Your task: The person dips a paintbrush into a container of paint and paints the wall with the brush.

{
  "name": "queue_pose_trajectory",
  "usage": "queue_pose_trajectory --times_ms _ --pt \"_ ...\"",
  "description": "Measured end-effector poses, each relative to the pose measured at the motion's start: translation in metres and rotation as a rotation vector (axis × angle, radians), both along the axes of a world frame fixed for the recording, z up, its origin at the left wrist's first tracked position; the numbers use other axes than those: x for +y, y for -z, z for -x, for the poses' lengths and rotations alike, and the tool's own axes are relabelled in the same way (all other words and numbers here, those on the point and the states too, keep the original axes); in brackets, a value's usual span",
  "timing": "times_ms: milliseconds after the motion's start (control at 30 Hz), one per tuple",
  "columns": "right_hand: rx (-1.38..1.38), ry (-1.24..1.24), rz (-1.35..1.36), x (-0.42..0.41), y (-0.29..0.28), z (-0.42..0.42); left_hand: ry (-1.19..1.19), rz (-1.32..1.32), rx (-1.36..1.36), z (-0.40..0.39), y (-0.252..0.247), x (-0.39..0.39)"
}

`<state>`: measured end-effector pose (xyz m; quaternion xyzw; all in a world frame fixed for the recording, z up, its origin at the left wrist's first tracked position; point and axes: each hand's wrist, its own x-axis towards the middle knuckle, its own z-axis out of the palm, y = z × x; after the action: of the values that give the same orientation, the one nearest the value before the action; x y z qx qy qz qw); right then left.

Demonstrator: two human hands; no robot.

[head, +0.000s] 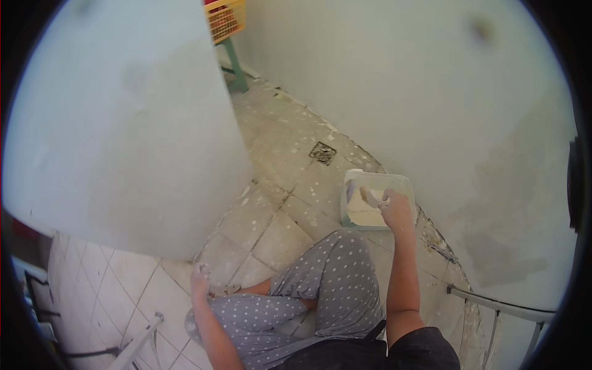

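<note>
My right hand (398,213) reaches over a translucent plastic tub (387,177) on the tiled floor, gripping a paintbrush (368,197). The brush's tan bristles point left, above cream-coloured paint (365,216) in the tub. Whether the bristles touch the paint is hard to tell. Beside my bent left knee, my left hand (200,283) is curled closed, with whitish smears on its fingers and nothing visible in it. My crossed legs in grey polka-dot trousers (342,277) lie between the two hands.
Patchy pale walls rise at left (175,162) and right (393,92). Paint specks dot the floor tiles (277,236) near a square drain grate (323,153). A yellow basket (226,21) rests on a green stool (236,69). Metal frames stand lower left (138,340) and lower right (504,305).
</note>
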<state>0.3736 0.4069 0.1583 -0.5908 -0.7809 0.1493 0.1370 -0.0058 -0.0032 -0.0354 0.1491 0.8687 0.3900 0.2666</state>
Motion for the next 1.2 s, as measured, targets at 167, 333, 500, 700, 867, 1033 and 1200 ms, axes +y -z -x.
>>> queue_pose_trajectory --times_ms 167,333,500,700,867,1033,1200 --pt "0.056 0.018 0.065 0.037 0.059 -0.014 0.045 0.038 -0.039 -0.007 -0.015 0.012" --pt "-0.105 -0.085 0.192 0.052 0.104 0.003 0.036 0.087 0.005 0.001 -0.009 0.005" --pt "-0.34 -0.139 0.251 0.052 0.18 0.012 0.067 0.115 0.03 -0.002 -0.005 0.019" --pt "-0.311 -0.199 0.278 0.073 0.152 0.009 0.08 0.081 0.043 0.005 0.001 0.011" --pt "-0.12 -0.111 0.291 0.093 0.117 -0.011 0.093 0.068 0.055 0.004 0.0 0.012" --pt "0.281 -0.152 0.612 0.096 0.139 -0.024 0.1 0.08 0.036 0.002 -0.002 0.016" --pt "0.574 0.03 0.729 0.077 0.121 -0.066 0.072 0.084 0.031 -0.003 -0.006 0.019"
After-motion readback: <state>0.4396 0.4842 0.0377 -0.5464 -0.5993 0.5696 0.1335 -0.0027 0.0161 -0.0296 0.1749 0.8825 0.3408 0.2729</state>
